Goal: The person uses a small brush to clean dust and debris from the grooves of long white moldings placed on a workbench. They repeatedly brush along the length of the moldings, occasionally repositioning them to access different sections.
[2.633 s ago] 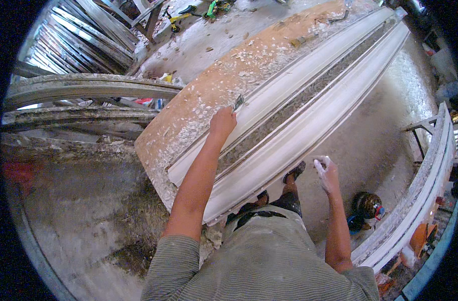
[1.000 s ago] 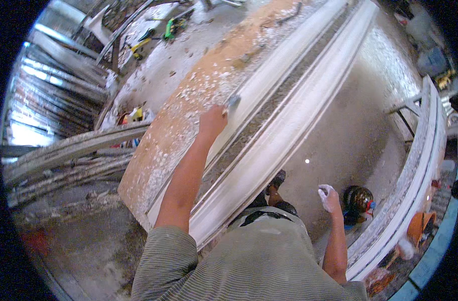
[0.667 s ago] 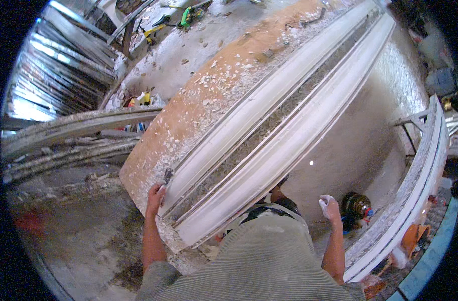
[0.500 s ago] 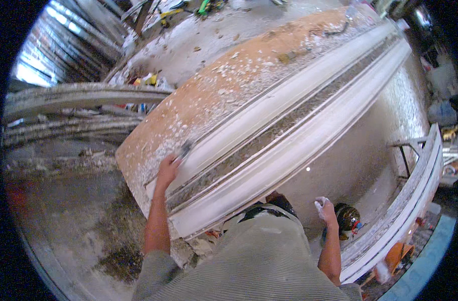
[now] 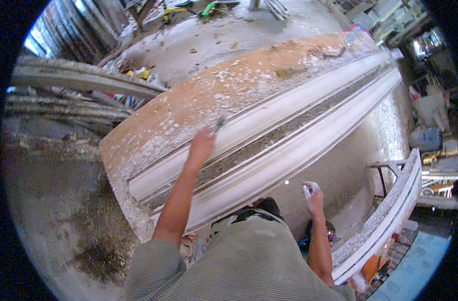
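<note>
My left hand (image 5: 203, 144): closed round a small dark tool (image 5: 219, 124); motion-blurred, possibly a scraper.
Tool position: far edge of the upper white strip (image 5: 274, 111).
Strips: upper and lower strip (image 5: 294, 152), side by side on a flake-littered tan surface (image 5: 199, 93).
My right hand (image 5: 313, 195): part-open, white-dusted, holding nothing.
Dark round container (image 5: 330, 228): half behind my forearm (image 5: 319, 251), contents hidden.

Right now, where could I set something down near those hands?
The grey floor between the near white strip and the curved strip looks most open, though the right hand hangs over it. The brown board is crowded: flakes, another strip, the left hand holding a small tool.
</note>
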A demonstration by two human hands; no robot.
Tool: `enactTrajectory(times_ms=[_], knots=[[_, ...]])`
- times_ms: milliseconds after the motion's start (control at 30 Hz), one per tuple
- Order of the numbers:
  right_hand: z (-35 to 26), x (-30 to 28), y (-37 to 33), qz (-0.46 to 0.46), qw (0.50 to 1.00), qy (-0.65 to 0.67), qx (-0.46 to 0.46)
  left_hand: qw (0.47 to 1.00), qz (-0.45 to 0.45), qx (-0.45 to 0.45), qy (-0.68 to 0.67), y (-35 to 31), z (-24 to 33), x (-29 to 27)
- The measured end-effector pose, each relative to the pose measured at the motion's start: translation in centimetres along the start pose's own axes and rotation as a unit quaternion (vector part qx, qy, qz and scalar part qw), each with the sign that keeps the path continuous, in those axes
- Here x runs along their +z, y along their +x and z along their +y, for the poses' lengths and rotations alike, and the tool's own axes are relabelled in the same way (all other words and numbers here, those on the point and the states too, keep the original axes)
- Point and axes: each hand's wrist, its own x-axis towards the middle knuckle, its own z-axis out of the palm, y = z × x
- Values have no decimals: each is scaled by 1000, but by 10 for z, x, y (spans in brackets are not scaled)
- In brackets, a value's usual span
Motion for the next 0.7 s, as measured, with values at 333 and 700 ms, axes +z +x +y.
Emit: enactTrajectory(times_ms=[333, 700], knots=[[-44, -12, 99, 48, 981, 112, -151, 998, -49, -28, -19, 82, 127, 62], [148, -181, 182, 144, 986, 55, -70, 988, -102, 94, 72, 302, 360, 300]])
